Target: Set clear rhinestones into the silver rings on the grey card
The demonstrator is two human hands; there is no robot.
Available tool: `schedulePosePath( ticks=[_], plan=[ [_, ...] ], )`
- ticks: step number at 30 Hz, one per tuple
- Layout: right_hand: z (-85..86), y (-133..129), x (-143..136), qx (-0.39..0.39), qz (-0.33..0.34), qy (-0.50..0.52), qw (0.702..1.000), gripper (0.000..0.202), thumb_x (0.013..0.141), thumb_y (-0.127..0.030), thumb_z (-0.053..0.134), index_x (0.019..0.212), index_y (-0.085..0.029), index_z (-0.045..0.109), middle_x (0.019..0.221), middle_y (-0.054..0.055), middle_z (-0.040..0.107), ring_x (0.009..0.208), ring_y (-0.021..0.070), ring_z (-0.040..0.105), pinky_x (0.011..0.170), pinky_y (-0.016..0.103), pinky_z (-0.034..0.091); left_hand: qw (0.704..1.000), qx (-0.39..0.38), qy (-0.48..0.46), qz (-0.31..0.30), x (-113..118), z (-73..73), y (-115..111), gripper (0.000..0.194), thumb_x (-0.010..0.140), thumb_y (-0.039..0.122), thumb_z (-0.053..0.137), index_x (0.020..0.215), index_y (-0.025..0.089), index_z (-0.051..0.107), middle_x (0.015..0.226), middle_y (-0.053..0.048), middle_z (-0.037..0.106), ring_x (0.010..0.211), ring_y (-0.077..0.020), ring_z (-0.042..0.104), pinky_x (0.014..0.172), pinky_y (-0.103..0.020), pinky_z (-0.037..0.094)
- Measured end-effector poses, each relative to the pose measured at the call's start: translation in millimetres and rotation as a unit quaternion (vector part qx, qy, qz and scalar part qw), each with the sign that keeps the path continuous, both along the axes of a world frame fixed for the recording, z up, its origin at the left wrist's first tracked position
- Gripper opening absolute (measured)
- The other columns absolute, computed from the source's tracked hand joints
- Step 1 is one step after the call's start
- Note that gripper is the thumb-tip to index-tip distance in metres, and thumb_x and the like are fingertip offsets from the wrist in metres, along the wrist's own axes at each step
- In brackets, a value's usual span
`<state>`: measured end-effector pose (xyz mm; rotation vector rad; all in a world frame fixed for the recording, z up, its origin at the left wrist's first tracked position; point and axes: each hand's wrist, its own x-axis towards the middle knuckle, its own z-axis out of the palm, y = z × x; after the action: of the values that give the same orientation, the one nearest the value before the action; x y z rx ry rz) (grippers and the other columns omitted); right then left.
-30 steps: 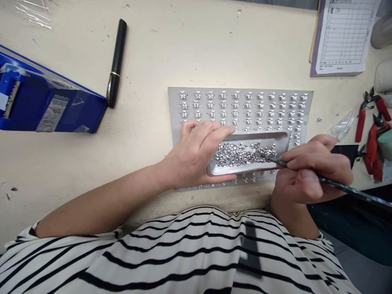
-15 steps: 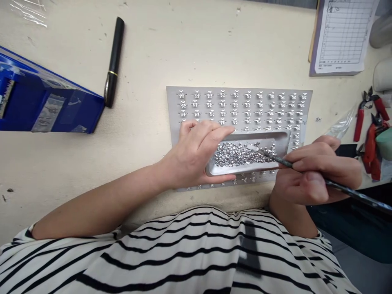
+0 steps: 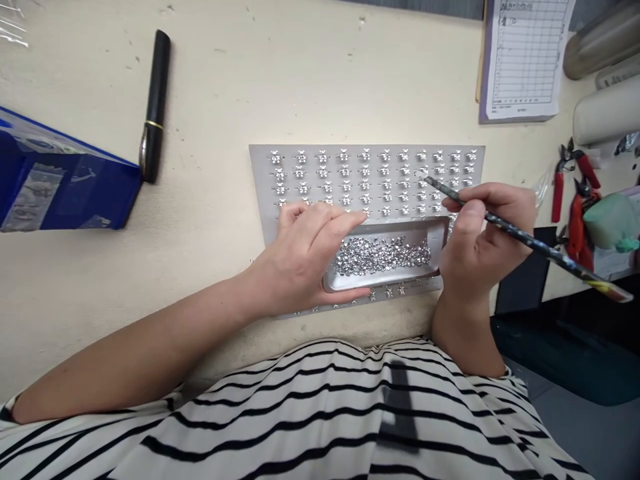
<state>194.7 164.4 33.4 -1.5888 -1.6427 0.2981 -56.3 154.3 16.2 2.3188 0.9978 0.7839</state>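
My left hand (image 3: 305,257) grips the left end of a shallow metal tray (image 3: 440,233), thumb along the near side and fingers along the far side. Small shiny rhinestones (image 3: 385,257) lie in a heap inside it. Under the tray is a grey sheet (image 3: 263,200) with rows of small silvery pieces, perhaps rings (image 3: 365,157), some hidden by the tray and hand. Between thumb and fingers, my right hand (image 3: 483,230) pinches a dark, paint-flecked stick (image 3: 530,240) like a pencil. Its pale tip is over the upper rows, right of the sheet's middle.
A black pen (image 3: 157,107) and a blue box (image 3: 85,183) lie to the left. At the upper right is a form pad (image 3: 530,63). Red-handled pliers (image 3: 580,220), a green object (image 3: 613,220) and a white cylinder (image 3: 605,110) crowd the right edge.
My right hand has raised the stick from the rhinestones to the upper rows of the sheet. My left hand still holds the tray. The whole view has shifted slightly.
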Motion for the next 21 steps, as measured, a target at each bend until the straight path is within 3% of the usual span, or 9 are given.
schedulePosePath(
  ticks=[3,12,21],
  plan=[
    [-3.3,3.6,-0.6,0.028,-0.026,-0.03,0.999,0.015,0.096,-0.031,0.051,0.096,-0.026,0.065,0.095,-0.002,0.062,0.08,0.0122,0.063,0.079,0.038,0.048,1.0,-0.001,-0.004,0.0,-0.4,-0.1,0.0,0.081,0.084,0.054,0.076,0.145,0.018,0.036,0.123,-0.014,0.064,0.109,-0.0305,0.061,0.096,-0.046,0.038],
    [-6.8,7.1,2.5,0.001,-0.005,-0.048,0.999,0.016,0.096,-0.031,0.051,0.098,-0.028,0.066,0.094,-0.002,0.065,0.08,0.0133,0.064,0.084,0.04,0.048,1.0,0.001,0.009,0.002,-0.4,0.1,0.4,0.077,0.086,0.055,0.073,0.142,0.018,0.037,0.124,-0.014,0.064,0.11,-0.0287,0.061,0.096,-0.045,0.039],
    [-4.8,6.5,-0.7,-0.009,-0.006,-0.055,0.998,0.016,0.096,-0.029,0.049,0.099,-0.027,0.065,0.094,-0.002,0.064,0.083,0.0136,0.064,0.091,0.042,0.044,1.0,0.019,0.0,-0.003,0.1,-2.6,1.7,0.077,0.085,0.055,0.074,0.139,0.011,0.041,0.122,-0.017,0.064,0.107,-0.0293,0.061,0.093,-0.045,0.038]
  ],
)
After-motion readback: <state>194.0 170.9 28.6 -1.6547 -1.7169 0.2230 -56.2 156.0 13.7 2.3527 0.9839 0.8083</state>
